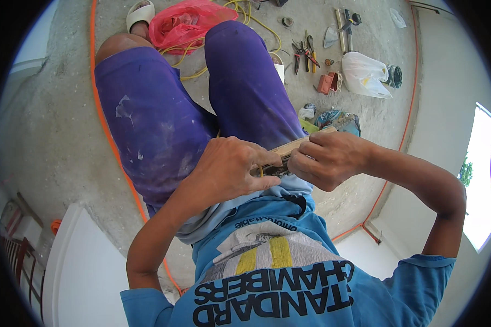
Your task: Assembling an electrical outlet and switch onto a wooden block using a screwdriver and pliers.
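Both of my hands meet over my lap, in front of a blue shirt and purple trousers. Thumb and fingers of my left hand (228, 168) close on a small dark object (277, 169) whose kind I cannot make out. A bit of thin yellow cord (261, 171) shows by that thumb. My right hand (331, 159) has its fingers curled in at the other side of the dark object; what lies inside them is hidden. Just beyond the fingers runs a pale wooden strip (288, 149), partly covered by the right hand.
Pliers (297, 55), a pointed trowel (330, 37), a hammer (349, 34) and a tape roll (287, 22) lie on the concrete floor. Nearby are a red box (326, 83) and white bag (364, 75). A pink bag (185, 22) and yellow cord (195, 74) lie beyond my knees.
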Demonstrator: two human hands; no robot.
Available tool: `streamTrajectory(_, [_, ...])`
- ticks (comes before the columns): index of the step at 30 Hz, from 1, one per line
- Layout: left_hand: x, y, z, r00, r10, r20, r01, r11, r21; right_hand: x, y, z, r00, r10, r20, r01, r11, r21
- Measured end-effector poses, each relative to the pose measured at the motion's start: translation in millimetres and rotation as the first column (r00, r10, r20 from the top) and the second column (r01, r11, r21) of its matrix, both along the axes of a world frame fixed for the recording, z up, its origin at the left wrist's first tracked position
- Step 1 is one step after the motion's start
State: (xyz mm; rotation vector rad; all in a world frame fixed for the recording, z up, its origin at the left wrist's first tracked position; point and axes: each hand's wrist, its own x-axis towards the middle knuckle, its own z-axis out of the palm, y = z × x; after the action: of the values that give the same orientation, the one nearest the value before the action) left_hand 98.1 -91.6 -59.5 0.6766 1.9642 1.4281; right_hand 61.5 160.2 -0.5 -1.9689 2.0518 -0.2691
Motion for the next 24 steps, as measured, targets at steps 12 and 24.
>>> streamTrajectory(12, [62.1,36.1,31.0,0.907,0.183,-0.379,-0.261,0.951,-0.164,53.5,-13.3,20.0,0.485,-0.825,0.288,0.705,0.564,0.429])
streamTrajectory(24, [56.1,34.4,10.7,0.786,0.133,-0.604,-0.246,0.963,-0.109,71.4,0.6,25.7,-0.375,-0.841,0.390,0.646,0.065,0.761])
